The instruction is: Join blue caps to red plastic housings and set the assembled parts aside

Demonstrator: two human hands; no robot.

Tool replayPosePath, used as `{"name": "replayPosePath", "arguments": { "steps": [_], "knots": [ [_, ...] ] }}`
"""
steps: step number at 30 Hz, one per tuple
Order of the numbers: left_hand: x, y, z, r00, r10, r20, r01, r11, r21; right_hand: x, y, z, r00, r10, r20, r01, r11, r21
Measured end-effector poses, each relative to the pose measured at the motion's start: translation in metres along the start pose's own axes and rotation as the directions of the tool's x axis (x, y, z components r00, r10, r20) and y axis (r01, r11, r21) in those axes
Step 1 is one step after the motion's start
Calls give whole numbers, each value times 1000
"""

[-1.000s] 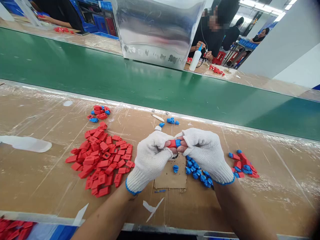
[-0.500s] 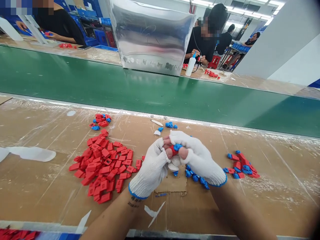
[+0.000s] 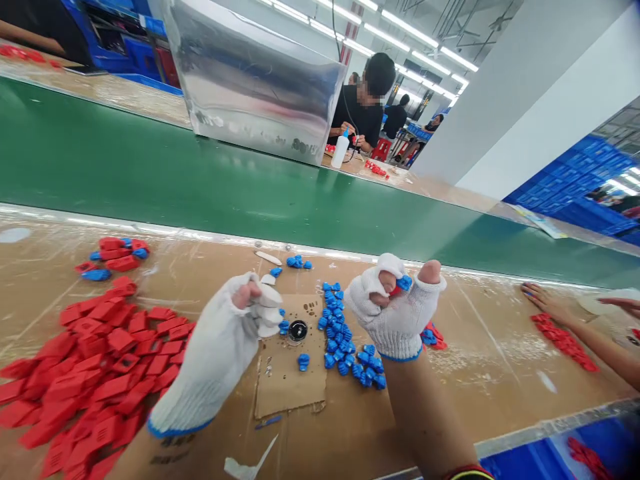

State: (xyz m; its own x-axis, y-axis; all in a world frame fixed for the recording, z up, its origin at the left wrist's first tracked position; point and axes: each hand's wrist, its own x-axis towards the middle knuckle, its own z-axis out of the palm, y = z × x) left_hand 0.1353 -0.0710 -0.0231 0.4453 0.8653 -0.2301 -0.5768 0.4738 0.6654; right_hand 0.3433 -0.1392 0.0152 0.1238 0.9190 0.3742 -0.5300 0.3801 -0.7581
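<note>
My left hand [image 3: 250, 300], in a white glove with bare fingertips, has its fingers curled; a blue piece [image 3: 283, 327] lies beside its fingers, and I cannot make out whether it holds anything. My right hand [image 3: 395, 303], gloved the same way, is closed on a red and blue part [image 3: 403, 283], with the thumb raised. Between the hands, a small round dish of dark liquid [image 3: 298, 331] stands on a cardboard piece [image 3: 290, 390]. Several blue pieces [image 3: 337, 333] lie in a cluster right of the cardboard. A big heap of red pieces [image 3: 100, 367] lies at left.
Red and blue parts [image 3: 117, 255] form a small group at back left; more [image 3: 434, 336] lie behind my right wrist. A green belt [image 3: 250, 193] crosses beyond the table. Another person's hands [image 3: 550, 307] are at right near red pieces. A metal box [image 3: 255, 80] stands across the belt.
My hands have come apart, the right one moving right with the red and blue part. The view has turned right, bringing another person's arms into sight and uncovering the dish.
</note>
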Motion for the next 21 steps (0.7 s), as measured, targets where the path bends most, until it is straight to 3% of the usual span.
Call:
{"name": "replayPosePath", "arguments": {
  "steps": [2, 8, 14, 19, 21],
  "knots": [
    [2, 5, -2, 999, -14, -34, 13, 1000, -20, -1, -5, -5, 1000, -4, 12, 4, 1000, -24],
    [7, 8, -2, 990, 0, -142, 0, 1000, -3, -4, -6, 1, 992, 40, -121, -52, 993, -102],
    [8, 8, -9, 990, 65, -124, -58, 997, 56, -2, -1, 0, 983, 45, -177, -60, 995, -82],
    [11, 4, -15, 994, 101, -45, -99, 993, 58, -2, -7, -1, 995, 85, -43, -87, 996, -36],
    [14, 5, -16, 989, 149, -17, -147, 985, 87, -6, -13, 2, 996, 68, -57, -72, 995, -63]
  ]
}}
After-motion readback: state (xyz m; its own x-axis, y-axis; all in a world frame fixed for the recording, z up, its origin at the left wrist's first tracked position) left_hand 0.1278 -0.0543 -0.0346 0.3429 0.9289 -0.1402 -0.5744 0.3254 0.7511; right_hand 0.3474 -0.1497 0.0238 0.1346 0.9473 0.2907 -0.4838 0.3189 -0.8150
